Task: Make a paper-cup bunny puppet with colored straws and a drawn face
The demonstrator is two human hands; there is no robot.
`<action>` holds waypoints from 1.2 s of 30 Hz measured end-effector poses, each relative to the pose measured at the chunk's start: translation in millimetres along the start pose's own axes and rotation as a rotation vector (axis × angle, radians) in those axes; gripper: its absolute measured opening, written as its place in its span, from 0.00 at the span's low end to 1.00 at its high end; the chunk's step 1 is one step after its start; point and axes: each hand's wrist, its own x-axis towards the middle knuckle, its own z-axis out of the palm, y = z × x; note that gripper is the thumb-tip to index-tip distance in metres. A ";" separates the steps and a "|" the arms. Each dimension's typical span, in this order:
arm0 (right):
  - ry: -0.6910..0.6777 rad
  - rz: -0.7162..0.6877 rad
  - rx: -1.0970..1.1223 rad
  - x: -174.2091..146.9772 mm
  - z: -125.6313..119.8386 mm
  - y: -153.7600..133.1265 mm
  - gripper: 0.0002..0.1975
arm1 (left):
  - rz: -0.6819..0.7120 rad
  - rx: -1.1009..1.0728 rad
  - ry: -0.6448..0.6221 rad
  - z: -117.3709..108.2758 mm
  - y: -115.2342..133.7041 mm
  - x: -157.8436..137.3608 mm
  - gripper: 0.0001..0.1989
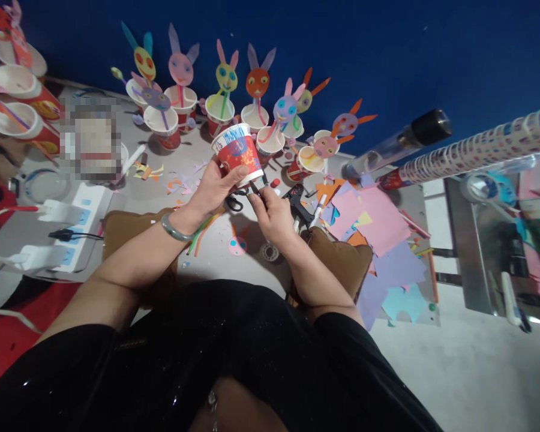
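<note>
My left hand (216, 185) is closed around a red and white paper cup (240, 157), which it holds tilted above the table. Just under the cup's base, my right hand (273, 215) grips a slim black tool (254, 189); its exact kind is hard to make out. Black finger loops (235, 201), like those of scissors, show between the two hands. On the table below lies a pink paper rabbit face (237, 245) with blue eyes, beside a small tape roll (270, 252). A black glue gun (299, 203) is right of my right hand.
Several cups with paper rabbit heads (257, 83) stand along the blue wall. Coloured paper sheets (378, 219) and a long stack of cups (472, 141) are at the right. A white power strip (83, 225) with cables lies left. Brown cushions (337, 261) flank my forearms.
</note>
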 end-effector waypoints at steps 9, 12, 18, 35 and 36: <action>-0.050 0.054 0.091 1.6 1.7 -0.3 0.21 | -0.002 -0.017 0.010 -0.1 0.9 0.3 0.34; -0.362 0.260 0.598 4.9 -2.0 -2.3 0.24 | 0.016 -0.005 0.014 0.1 1.4 0.1 0.33; -0.193 0.126 0.356 3.5 -0.5 -1.1 0.22 | 0.006 0.020 0.033 -0.2 0.4 -0.2 0.32; -0.341 0.248 0.557 6.9 -2.5 -0.7 0.26 | 0.038 -0.001 0.010 -1.5 -1.9 0.9 0.31; -0.239 0.176 0.414 5.9 -1.2 0.2 0.25 | 0.034 0.007 0.012 -1.6 -2.1 0.8 0.31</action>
